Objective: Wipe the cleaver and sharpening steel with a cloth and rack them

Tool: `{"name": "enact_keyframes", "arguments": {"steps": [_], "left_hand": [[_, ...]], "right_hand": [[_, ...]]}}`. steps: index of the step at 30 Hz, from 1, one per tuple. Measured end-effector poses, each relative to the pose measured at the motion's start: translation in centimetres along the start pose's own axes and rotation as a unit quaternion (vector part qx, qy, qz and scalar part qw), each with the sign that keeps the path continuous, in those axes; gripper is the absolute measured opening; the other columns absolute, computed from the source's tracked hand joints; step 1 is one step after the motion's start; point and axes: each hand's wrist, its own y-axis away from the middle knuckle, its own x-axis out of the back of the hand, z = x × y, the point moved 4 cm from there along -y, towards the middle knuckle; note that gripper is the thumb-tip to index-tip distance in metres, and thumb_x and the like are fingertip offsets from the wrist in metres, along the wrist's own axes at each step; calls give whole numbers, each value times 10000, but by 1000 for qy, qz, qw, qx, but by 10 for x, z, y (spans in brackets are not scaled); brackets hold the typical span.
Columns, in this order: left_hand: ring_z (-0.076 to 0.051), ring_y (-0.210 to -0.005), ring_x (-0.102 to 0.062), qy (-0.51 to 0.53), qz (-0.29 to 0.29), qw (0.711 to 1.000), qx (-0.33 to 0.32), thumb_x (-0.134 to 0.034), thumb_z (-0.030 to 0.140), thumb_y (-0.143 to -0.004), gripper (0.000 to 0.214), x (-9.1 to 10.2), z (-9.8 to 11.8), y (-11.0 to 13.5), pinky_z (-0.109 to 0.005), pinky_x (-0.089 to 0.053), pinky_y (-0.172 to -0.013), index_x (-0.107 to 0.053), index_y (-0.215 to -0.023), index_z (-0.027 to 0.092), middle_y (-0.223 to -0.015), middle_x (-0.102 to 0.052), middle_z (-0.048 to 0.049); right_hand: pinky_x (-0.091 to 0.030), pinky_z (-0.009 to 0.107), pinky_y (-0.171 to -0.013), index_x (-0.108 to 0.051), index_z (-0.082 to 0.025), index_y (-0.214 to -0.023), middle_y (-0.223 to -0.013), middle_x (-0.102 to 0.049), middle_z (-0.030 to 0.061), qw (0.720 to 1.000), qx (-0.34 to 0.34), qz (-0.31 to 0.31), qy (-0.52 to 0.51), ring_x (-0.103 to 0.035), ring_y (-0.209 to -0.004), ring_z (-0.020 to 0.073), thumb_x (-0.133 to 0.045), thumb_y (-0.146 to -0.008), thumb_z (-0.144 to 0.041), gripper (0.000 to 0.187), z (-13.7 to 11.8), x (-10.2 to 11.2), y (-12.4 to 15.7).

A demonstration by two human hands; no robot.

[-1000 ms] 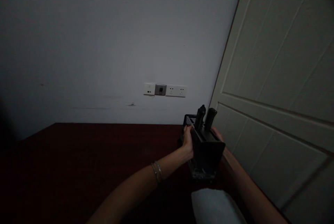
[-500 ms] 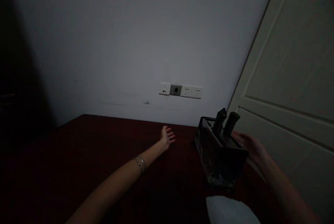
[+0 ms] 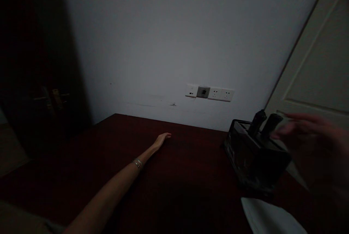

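A black knife block (image 3: 255, 161) with two dark handles sticking up stands at the right end of a dark red-brown table (image 3: 177, 175). My left hand (image 3: 162, 139) is stretched far out over the middle of the table, fingers extended and flat, holding nothing. A bracelet sits on that wrist. My right hand (image 3: 308, 128) hovers blurred just right of the knife block, fingers spread, not touching it.
A white wall with a row of sockets (image 3: 209, 92) runs behind the table. A pale panelled door (image 3: 319, 70) stands at the right. A dark door with a handle (image 3: 51, 97) is at the left. A white cloth-like thing (image 3: 269, 217) lies at the table's near right.
Both hands let go of the knife block, which now stands on the table. My left hand moved out to the left over the table; my right hand drew back to the right.
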Motion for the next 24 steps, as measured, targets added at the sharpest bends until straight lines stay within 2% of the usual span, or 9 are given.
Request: {"name": "enact_keyframes", "arguments": {"steps": [2,4,7,9,12,15,19,22,24], "left_hand": [[-234,-1147,-474,-47,-33,998,-37,-480,331,-793,236,-9,0,6,-324,-251,-1025,-655,-906,221,-1096,-625,-46],[-224,-1213,-410,-94,-68,990,-74,-548,311,-765,216,-17,1,12,-309,-195,-1059,-662,-939,254,-1171,-590,-16],[-219,-1278,-321,-164,-119,973,-111,-602,296,-738,260,-24,-1,18,-322,-115,-1086,-653,-993,276,-1248,-536,-4],[-244,-1304,-270,-212,-142,959,-123,-628,304,-722,279,-26,-4,19,-362,-57,-1091,-653,-998,275,-1288,-499,-18],[-282,-1325,-210,-278,-163,936,-138,-643,326,-712,313,-27,-9,18,-426,-2,-1080,-644,-1021,278,-1342,-437,-36],[-293,-1326,-200,-334,-173,914,-152,-616,338,-739,355,-29,-11,17,-457,-13,-1070,-612,-1089,281,-1374,-392,-49],[-293,-1321,-212,-402,-175,884,-165,-553,349,-788,386,-32,-12,17,-467,-54,-1068,-566,-1167,276,-1393,-361,-58],[-284,-1319,-221,-449,-177,859,-171,-511,354,-811,411,-35,-11,19,-461,-94,-1069,-528,-1214,278,-1406,-342,-50],[-277,-1316,-232,-478,-178,842,-174,-484,360,-823,425,-36,-10,20,-455,-125,-1067,-503,-1239,276,-1414,-329,-43]], "right_hand": [[-474,441,-679,-643,-281,-975,-750,-673,102,998,2,-62,29,-624,-700,259,-573,-730,-444,302,-8,-52,30],[-464,415,-727,-623,-225,-974,-717,-684,66,989,2,-139,42,-625,-730,242,-586,-717,-390,307,5,-94,42],[-469,365,-722,-587,-182,-1000,-755,-692,54,985,-27,-156,68,-623,-756,212,-487,-760,-340,304,59,-130,39],[-465,332,-728,-580,-175,-1004,-806,-692,50,973,-39,-155,169,-621,-774,193,-434,-775,-298,298,103,-145,37],[-433,344,-806,-583,-151,-1037,-899,-679,89,957,-64,-157,234,-611,-872,216,-465,-757,-262,324,158,-165,48],[-395,346,-876,-510,-100,-1174,-1071,-627,167,933,-79,-187,296,-577,-998,248,-508,-748,-237,448,194,-180,71],[-250,458,-998,-349,-37,-1309,-1304,-439,247,893,-85,-223,382,-390,-1220,310,-471,-796,-259,572,226,-183,94],[-135,525,-1027,-319,-43,-1328,-1348,-389,237,864,-86,-246,432,-308,-1272,312,-423,-828,-281,564,242,-180,100],[-114,524,-1033,-359,-66,-1310,-1349,-399,215,847,-83,-264,455,-307,-1274,291,-396,-842,-292,521,249,-180,101]]}}
